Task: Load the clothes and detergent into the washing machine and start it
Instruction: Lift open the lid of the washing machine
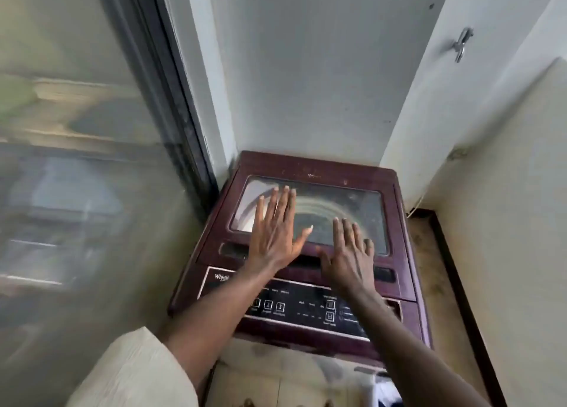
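Note:
A maroon top-loading washing machine stands in a narrow corner. Its lid is down, and the dusty glass window shows the drum rim beneath. My left hand lies flat on the left part of the glass with fingers spread. My right hand rests flat at the lid's front edge, fingers reaching onto the glass. Neither hand holds anything. A black control panel with small buttons runs along the machine's front, partly hidden by my forearms. No detergent is in view, and whether the white and blue thing at the bottom is clothing cannot be made out.
A glass door with a dark frame runs close along the left side. White walls enclose the back and right; a metal hook hangs on the right wall. A strip of dirty floor lies right of the machine. Something white and blue sits below.

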Motion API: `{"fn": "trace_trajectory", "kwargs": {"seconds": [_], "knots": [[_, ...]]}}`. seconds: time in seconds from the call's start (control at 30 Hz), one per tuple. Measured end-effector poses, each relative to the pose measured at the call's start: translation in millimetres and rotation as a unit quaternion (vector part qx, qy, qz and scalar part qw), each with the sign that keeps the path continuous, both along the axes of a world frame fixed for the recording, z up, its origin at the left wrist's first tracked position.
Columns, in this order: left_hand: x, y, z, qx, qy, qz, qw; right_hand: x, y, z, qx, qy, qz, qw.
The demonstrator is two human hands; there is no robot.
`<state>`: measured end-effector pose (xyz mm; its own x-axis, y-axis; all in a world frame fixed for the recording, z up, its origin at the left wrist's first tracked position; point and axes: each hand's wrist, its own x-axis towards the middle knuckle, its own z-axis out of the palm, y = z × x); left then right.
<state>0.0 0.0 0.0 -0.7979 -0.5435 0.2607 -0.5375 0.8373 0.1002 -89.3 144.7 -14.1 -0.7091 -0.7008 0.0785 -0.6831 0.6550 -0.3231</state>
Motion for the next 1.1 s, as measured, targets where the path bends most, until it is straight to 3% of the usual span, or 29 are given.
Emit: {"fn": "trace_trajectory", "kwargs": {"seconds": [0.13, 0.43, 0.7, 0.93, 1.1], "knots": [[38.8, 38.5, -50.4, 0.01, -0.071, -0.024, 0.997, 31.9, 17.6, -34.7, 0.039, -0.012, 0.009, 0.999], [51.6, 54.6, -66.3, 0.054, -0.055, -0.047, 0.996, 48.4, 20.3, -46.1, -0.015, 0.008, 0.006, 1.0], [41.6, 36.1, -33.6, 0.094, 0.068, -0.06, 0.991, 33.0, 18.6, -0.6, -0.061, -0.044, 0.027, 0.997], [-11.4, -18.1, 73.6, 0.036, 0.178, -0.124, 0.976, -32.6, -15.5, 110.4, -0.172, 0.003, 0.047, 0.984], [-58.2, -56.9, 125.8, 0.066, 0.325, -0.166, 0.929, -67.8, -48.0, 141.4, -0.309, 0.115, -0.005, 0.944]]}}
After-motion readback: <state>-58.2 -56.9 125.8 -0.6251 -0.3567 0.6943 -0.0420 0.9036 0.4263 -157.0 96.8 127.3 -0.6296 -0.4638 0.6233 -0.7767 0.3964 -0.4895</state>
